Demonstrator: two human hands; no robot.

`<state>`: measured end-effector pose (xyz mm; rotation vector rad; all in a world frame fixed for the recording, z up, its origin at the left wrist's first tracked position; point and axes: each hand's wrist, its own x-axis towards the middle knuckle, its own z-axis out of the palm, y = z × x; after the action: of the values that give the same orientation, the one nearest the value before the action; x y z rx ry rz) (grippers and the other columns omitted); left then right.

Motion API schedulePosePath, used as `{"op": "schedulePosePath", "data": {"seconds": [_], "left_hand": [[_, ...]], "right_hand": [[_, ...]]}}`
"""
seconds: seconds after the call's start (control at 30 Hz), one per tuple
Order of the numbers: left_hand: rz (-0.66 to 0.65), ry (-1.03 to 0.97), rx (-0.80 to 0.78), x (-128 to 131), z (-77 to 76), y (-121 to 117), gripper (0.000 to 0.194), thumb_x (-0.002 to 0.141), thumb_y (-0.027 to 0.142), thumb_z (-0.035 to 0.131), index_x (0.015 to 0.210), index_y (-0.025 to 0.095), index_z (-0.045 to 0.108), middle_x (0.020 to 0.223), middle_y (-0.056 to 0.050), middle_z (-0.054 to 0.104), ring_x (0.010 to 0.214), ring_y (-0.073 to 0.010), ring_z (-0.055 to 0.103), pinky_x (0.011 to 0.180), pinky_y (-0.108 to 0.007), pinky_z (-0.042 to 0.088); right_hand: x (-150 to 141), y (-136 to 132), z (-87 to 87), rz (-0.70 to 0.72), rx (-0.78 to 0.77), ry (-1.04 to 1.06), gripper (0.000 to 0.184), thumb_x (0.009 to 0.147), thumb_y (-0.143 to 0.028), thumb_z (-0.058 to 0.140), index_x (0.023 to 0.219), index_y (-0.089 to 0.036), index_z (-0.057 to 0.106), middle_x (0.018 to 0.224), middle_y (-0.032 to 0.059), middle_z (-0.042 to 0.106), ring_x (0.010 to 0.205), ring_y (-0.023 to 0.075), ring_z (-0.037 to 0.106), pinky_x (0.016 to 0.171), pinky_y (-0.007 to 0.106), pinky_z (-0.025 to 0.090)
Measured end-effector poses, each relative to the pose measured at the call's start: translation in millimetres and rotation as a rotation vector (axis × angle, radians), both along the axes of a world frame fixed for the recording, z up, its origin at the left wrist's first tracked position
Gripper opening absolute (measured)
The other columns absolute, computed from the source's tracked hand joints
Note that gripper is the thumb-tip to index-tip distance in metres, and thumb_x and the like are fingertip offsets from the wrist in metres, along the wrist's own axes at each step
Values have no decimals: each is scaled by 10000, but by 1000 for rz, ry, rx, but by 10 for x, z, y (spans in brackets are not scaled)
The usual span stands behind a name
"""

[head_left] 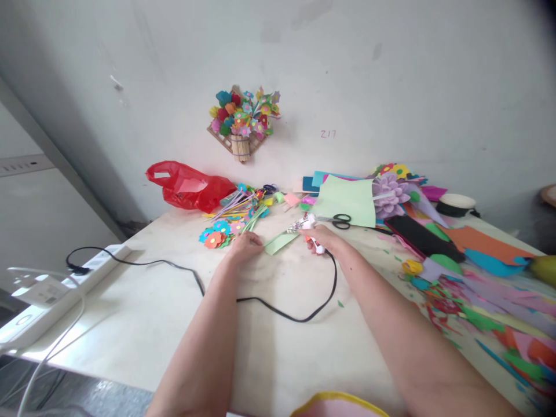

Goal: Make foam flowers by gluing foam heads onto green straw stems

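Your right hand (319, 238) grips the white corded tool (309, 223) over the green strip (280, 242); your left hand (249, 245), apart, is at the strip's near end

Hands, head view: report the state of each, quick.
Left hand: fingers curled at the near end of the green strip; whether they grip it can't be told.
Right hand: closed on the white glue gun.

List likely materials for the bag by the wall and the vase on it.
Red bag: probably thin plastic film, glossy; crinkled, slightly see-through.
Hanging vase: looks like bamboo or wood sticks, matte; upright tan slats, bound by darker bands.
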<state>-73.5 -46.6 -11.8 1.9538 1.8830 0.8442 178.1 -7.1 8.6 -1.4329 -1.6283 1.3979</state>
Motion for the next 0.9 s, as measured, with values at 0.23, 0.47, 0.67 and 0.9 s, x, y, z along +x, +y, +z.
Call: {"op": "schedulePosePath", "data": {"seconds": [0.23, 0.47, 0.67, 0.9], "left_hand": [[-7, 3, -8, 0, 3, 2, 117, 568, 238, 610, 659, 177, 650, 911, -43, 620, 862, -179, 560, 794, -263, 427], [-6, 18, -7, 7, 21, -4, 118, 573, 242, 613, 665, 177, 650, 924, -41, 623, 867, -174, 562, 797, -258, 431], [0, 41, -18, 17, 46, -16, 112, 574, 228, 619, 669, 177, 650, 946, -47, 623, 901, -183, 558, 826, -262, 424], [7, 47, -30, 28, 72, -39, 119, 584, 226, 625, 689, 175, 650, 995, -51, 610, 940, -186, 546, 857, -270, 413]], "right_hand": [[-32, 60, -92, -4, 6, 5, 426, 699, -539, 565, 632, -121, 521, 483, 38, 565, 338, 102, 498, 292, 192, 366], [-75, 41, -87, -14, 1, 4, 388, 711, -502, 580, 636, -131, 494, 443, 17, 546, 323, 94, 486, 290, 183, 362], [-133, 9, -49, 13, -23, -2, 374, 715, -478, 591, 602, -144, 464, 415, 1, 521, 300, 93, 468, 273, 185, 344], [-183, -47, -3, 62, -17, -13, 366, 708, -464, 599, 585, -153, 448, 396, -6, 508, 301, 104, 474, 267, 192, 346]]}}
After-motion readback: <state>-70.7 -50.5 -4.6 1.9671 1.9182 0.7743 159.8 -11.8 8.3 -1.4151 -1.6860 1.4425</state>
